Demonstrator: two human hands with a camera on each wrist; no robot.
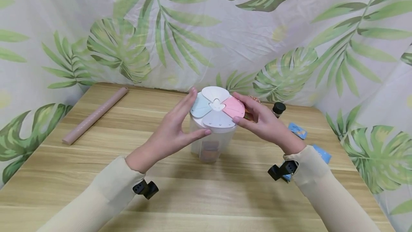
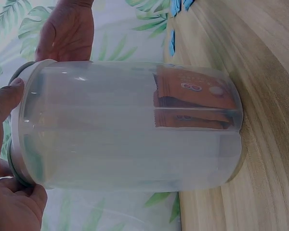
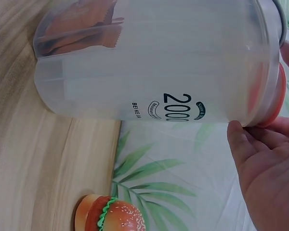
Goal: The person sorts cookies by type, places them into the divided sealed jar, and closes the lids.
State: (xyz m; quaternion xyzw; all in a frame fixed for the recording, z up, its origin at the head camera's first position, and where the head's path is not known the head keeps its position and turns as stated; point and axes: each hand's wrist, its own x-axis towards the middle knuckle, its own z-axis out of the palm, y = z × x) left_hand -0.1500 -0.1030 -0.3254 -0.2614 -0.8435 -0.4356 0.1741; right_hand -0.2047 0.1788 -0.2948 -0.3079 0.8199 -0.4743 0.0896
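Observation:
A clear plastic storage canister stands upright on the table in front of me. Its round lid has white, pink, pale blue and pale lavender petal-shaped flaps. From the left, my left hand holds the lid's rim, thumb at the near side and fingers at the far side. On the opposite side my right hand grips the rim by the pink flap, thumb in front. Brown-orange snack packets lie in the bottom of one compartment. In the right wrist view, black lettering shows on the canister's wall.
A long mauve tube lies at the table's left. Right of the canister are a black-capped bottle and blue packets, one partly behind the right wrist. A toy hamburger sits near the far edge. A leaf-print cloth hangs behind.

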